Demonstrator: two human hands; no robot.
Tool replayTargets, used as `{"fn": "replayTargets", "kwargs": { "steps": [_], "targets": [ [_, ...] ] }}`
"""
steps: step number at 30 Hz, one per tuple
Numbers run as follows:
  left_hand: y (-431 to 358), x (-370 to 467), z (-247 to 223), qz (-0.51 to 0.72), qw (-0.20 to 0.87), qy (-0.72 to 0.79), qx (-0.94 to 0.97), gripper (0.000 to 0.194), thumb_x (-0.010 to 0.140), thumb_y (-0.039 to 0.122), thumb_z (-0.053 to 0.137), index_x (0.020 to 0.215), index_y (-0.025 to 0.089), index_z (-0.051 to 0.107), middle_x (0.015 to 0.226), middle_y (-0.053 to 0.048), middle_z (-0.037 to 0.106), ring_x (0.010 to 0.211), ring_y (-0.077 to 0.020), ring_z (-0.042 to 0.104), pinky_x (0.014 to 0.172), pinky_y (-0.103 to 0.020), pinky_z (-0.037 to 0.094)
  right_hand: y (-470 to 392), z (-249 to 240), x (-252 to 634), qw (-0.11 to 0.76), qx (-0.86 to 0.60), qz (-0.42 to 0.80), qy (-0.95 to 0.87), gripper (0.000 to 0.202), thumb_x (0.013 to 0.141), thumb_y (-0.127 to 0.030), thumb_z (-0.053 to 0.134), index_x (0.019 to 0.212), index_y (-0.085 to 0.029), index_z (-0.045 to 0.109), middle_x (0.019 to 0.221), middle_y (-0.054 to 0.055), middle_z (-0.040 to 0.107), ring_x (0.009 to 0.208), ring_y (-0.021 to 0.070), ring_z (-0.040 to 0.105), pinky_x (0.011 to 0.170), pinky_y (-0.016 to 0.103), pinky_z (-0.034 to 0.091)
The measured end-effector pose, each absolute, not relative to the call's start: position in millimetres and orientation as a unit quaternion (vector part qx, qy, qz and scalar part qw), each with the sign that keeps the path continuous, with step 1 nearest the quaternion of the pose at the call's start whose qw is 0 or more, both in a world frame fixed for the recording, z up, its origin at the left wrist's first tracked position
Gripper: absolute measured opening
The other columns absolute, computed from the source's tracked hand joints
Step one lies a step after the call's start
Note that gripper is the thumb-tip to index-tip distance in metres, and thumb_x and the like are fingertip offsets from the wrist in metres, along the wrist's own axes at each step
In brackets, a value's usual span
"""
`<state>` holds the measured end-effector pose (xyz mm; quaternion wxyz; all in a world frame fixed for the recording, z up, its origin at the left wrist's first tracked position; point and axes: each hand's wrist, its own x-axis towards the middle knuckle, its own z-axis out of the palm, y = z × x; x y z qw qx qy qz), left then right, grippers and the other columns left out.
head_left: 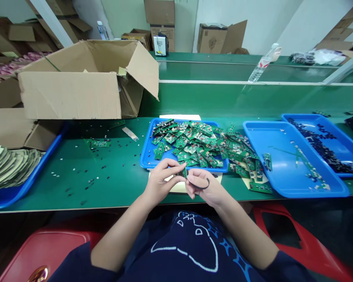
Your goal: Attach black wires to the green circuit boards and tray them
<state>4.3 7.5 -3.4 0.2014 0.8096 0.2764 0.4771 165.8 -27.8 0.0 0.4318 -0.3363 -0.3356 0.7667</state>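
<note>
My left hand point(164, 178) is closed in a pinch on a small green circuit board point(184, 172), just over the near rim of a blue tray. Thumb and fingers of my right hand point(207, 187) are closed at the board's right end. From them a thin black curved strip point(205, 187) bends around beside the thumb; its other end is hidden by the fingers. Beyond both hands, the blue tray point(145, 156) carries a heap of green circuit boards point(194, 141). More boards point(244, 150) spill over its right side onto the table.
At right, one blue tray point(300, 156) holds scattered small parts; another tray point(350, 150) behind holds black pieces point(326, 145). A cardboard box point(70, 94) stands back left. Stacked pale sheets point(13, 166) fill a left tray. Loose bits dot the green table point(117, 176). A bottle point(261, 66) stands behind.
</note>
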Motion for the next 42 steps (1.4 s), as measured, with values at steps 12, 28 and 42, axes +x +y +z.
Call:
{"fn": "replayTargets", "kwargs": {
  "steps": [12,28,42],
  "targets": [
    [9.8,6.0,-1.6,0.467,0.221,0.250,0.819,0.033,0.078,0.026,0.064,0.111,0.027,0.063,0.086,-0.004,0.058,0.078,-0.0131,0.059,0.066,-0.024,0.052,-25.8,-0.1,170.5,0.418,-0.328,0.779,-0.333,0.030,0.066,-0.038,0.069,0.055,-0.016,0.053,0.038,-0.007,0.043,0.032,0.0052,0.036,0.035,0.018,0.025],
    [-4.5,8.7,-12.7,0.460,0.470,0.348,0.668,0.030,0.077,0.027,0.064,0.107,0.026,0.067,0.088,-0.006,0.061,0.078,-0.0144,0.058,0.061,-0.022,0.051,-24.7,-18.5,179.4,0.520,-0.448,0.515,-0.513,0.013,0.076,-0.028,0.057,0.082,-0.021,0.049,0.074,-0.002,0.055,0.056,0.0097,0.053,0.055,0.025,0.044],
    [-15.3,53.7,-17.2,0.417,0.634,0.403,0.511,0.030,0.070,0.035,0.068,0.092,0.015,0.067,0.079,-0.004,0.060,0.068,-0.0135,0.059,0.060,-0.025,0.051,-45.4,-21.4,184.4,0.645,-0.382,0.576,-0.326,0.065,0.070,-0.028,0.068,0.124,-0.028,0.032,0.072,-0.005,0.057,0.054,0.0094,0.056,0.052,0.024,0.051]
  ]
}}
